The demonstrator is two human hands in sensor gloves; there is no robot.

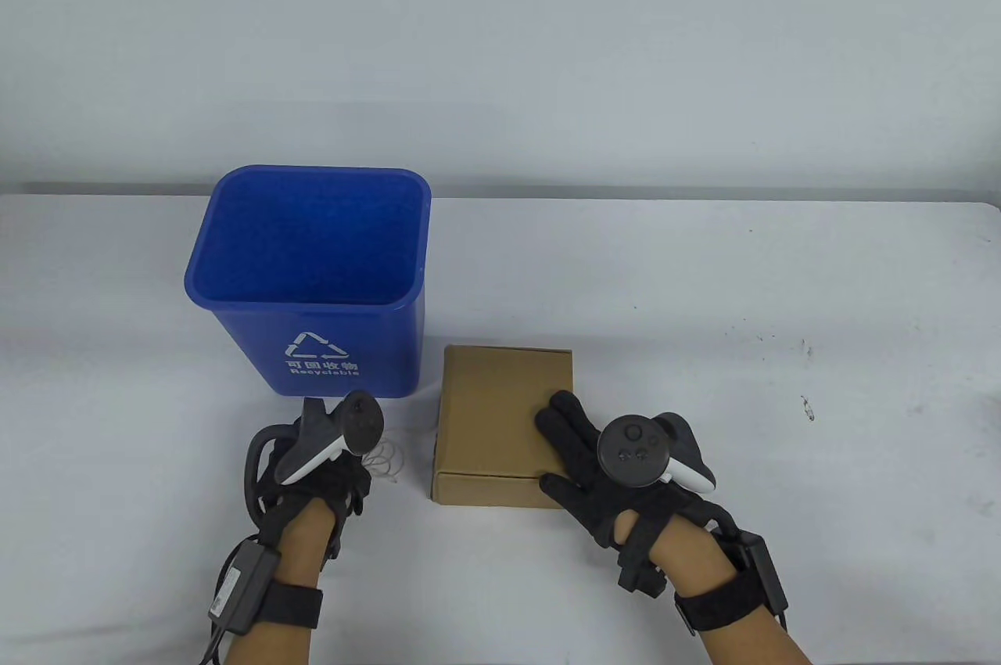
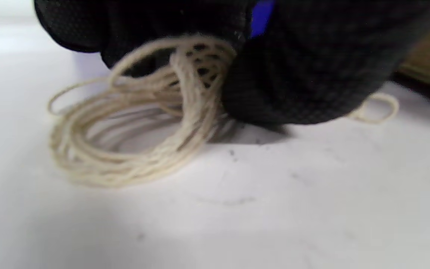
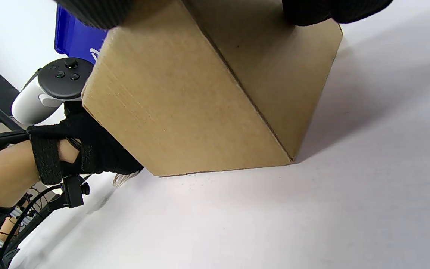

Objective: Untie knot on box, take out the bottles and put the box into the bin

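A closed brown cardboard box [image 1: 493, 415] lies flat on the white table in front of the blue bin [image 1: 305, 301]; no string is on it. My right hand [image 1: 559, 430] rests on the box's near right corner, fingers straight on the lid and thumb along the front face. In the right wrist view the box [image 3: 185, 104] fills the frame under my fingertips [image 3: 312, 11]. A coil of cream string [image 1: 389, 461] lies on the table left of the box. My left hand [image 1: 356, 465] pinches that string [image 2: 125, 149] between curled fingers [image 2: 304, 74]. No bottles show.
The bin [image 3: 77, 41] stands upright with its mouth open, just behind and left of the box. White table [image 1: 743, 383] stretches to the right and in front of the hands. A grey wall backs the table's far edge.
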